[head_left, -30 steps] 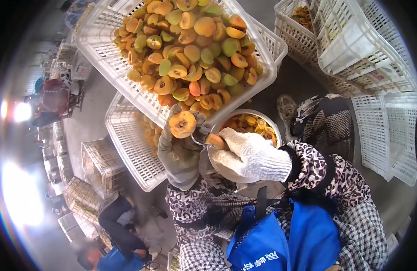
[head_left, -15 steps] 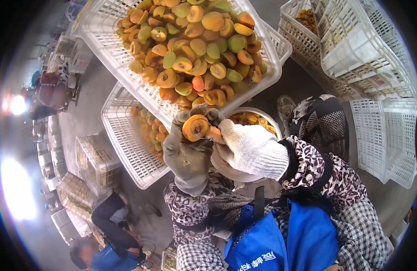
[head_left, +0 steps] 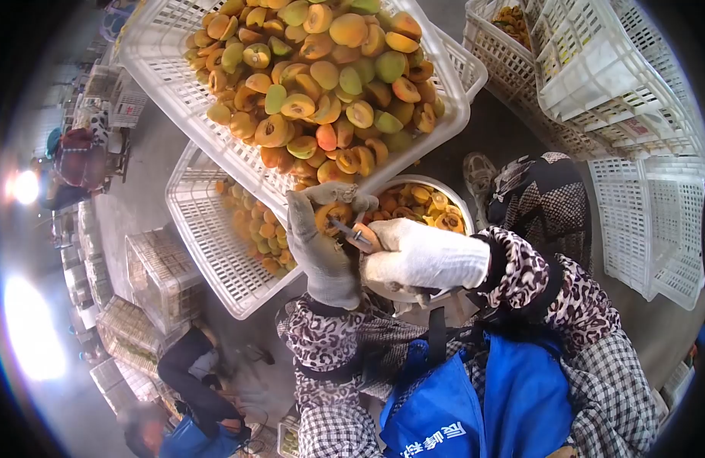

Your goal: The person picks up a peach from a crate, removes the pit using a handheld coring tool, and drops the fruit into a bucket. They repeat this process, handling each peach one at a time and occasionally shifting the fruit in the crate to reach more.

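Note:
In the head view my left hand [head_left: 322, 248], in a pale, soiled glove, is closed around an apricot half [head_left: 333, 217] with its cut face showing. My right hand [head_left: 429, 256], in a white knit glove, grips a small wooden-handled pitting tool [head_left: 364, 237]. Its thin metal end meets the middle of the cut face. Whether the pit is still inside I cannot make out. Just beyond my hands stands a white plastic crate [head_left: 245, 169] heaped with apricot halves [head_left: 322, 84]. Below my hands a round white tub [head_left: 461, 204] holds more cut apricot pieces [head_left: 425, 204].
A lower white crate [head_left: 207, 248] with apricots sits to the left. Stacked white crates [head_left: 589, 69] stand at right, above a patterned trouser leg [head_left: 540, 206] and shoe. At lower left a person in blue [head_left: 188, 435] sits beside further crates [head_left: 165, 271].
The tool's metal end has come onto the apricot's cut face, and my left fingers have tipped the half toward my right hand. The view has shifted slightly.

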Available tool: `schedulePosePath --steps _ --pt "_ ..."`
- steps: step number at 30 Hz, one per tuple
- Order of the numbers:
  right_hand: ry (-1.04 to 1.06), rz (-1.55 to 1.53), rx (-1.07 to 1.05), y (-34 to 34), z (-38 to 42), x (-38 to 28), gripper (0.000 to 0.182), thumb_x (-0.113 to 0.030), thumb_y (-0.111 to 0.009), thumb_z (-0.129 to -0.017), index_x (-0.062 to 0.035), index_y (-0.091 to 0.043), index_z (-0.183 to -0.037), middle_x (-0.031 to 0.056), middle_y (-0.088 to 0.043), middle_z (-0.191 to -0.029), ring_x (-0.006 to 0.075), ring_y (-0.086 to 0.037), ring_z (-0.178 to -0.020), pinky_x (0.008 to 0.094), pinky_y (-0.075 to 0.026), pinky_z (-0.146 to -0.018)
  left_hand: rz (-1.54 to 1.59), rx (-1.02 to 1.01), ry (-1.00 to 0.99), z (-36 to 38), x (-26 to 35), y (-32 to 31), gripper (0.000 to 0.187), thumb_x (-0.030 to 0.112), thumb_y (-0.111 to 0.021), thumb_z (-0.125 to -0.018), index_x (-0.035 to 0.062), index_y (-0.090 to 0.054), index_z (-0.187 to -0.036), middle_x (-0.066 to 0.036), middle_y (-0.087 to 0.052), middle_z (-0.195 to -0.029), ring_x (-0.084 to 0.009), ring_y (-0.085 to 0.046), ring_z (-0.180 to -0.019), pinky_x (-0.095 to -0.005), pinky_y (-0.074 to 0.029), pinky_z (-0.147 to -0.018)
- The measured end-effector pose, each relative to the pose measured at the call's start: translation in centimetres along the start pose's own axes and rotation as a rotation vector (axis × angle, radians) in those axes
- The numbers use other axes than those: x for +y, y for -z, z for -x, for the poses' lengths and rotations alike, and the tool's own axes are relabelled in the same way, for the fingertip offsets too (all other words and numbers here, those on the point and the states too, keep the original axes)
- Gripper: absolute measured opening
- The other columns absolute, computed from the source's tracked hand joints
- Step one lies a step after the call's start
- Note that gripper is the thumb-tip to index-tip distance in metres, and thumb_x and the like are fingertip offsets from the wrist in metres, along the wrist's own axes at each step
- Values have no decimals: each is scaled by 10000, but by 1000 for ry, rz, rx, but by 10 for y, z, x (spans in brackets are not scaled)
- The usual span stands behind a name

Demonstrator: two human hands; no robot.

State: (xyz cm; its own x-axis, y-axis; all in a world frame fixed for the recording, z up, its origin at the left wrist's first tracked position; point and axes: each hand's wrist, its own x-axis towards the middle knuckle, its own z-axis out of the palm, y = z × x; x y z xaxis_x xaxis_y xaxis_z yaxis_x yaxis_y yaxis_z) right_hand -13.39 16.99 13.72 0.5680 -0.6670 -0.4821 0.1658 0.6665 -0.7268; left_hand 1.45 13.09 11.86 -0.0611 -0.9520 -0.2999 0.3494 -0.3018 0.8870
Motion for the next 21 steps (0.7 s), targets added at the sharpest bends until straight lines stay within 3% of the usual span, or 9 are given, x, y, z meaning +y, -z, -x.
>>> schedulePosePath --steps 2,4,7,9,10,13,16,19,21 --pt "-33 -73 -104 11 -6 8 237 -197 -584 -882 3 -600 -1009 15 -571 -705 88 -535 -536 243 -414 -490 -56 -37 -63 1 5 -2 492 507 -441 -991 32 -565 -964 -154 -625 -873 -293 -650 -834 -415 -563 -739" --pt "-22 -66 -124 17 -11 14 232 -203 -583 -883 -2 -603 -998 13 -564 -698 88 -534 -534 238 -414 -489 304 -98 239 2 19 -7 506 509 -437 -991 23 -580 -986 -157 -634 -867 -297 -657 -831 -420 -565 -761" --pt "122 62 -95 14 -16 26 200 -212 -590 -881 -14 -584 -908 8 -545 -665 90 -518 -500 242 -414 -458 210 -229 166 3 15 4 527 527 -467 -973 17 -601 -977 -156 -636 -847 -299 -663 -837 -426 -565 -789" --pt "202 446 129 0 -14 21 203 -222 -590 -887 -21 -561 -893 0 -516 -644 94 -507 -497 244 -424 -455 136 -206 133 3 8 12 517 507 -464 -979 8 -599 -972 -148 -632 -846 -280 -647 -810 -403 -552 -777" --pt "28 -22 -77 -2 -5 14 196 -224 -587 -897 -33 -557 -927 -8 -490 -625 102 -475 -461 248 -425 -438 58 -190 101 2 4 15 508 487 -461 -985 -2 -596 -967 -140 -627 -845 -260 -632 -782 -379 -539 -766" --pt "-232 -420 -323 6 -6 22 174 -205 -583 -887 -46 -549 -950 -15 -468 -617 96 -443 -428 237 -403 -402 -66 -180 -12 3 -1 7 473 449 -463 -994 2 -601 -925 -117 -609 -809 -224 -603 -747 -357 -517 -728" --pt "-121 -242 -284 5 -8 24 139 -185 -597 -859 -57 -562 -897 -24 -475 -585 78 -444 -422 222 -373 -372 65 -214 -53 3 0 2 445 446 -521 -973 38 -614 -821 -108 -616 -758 -234 -631 -721 -416 -528 -768" --pt "-52 -53 -274 15 -20 35 147 -194 -610 -832 -51 -597 -861 9 -549 -608 93 -532 -502 244 -421 -428 193 -75 197 7 7 0 445 453 -482 -991 59 -608 -828 -84 -610 -748 -235 -630 -738 -446 -527 -836" --pt "14 24 -280 18 -17 33 183 -202 -608 -821 -47 -627 -916 37 -602 -682 130 -598 -620 268 -481 -548 448 -207 379 0 1 17 426 440 -451 -1007 78 -605 -841 -70 -618 -759 -241 -640 -810 -467 -522 -899"
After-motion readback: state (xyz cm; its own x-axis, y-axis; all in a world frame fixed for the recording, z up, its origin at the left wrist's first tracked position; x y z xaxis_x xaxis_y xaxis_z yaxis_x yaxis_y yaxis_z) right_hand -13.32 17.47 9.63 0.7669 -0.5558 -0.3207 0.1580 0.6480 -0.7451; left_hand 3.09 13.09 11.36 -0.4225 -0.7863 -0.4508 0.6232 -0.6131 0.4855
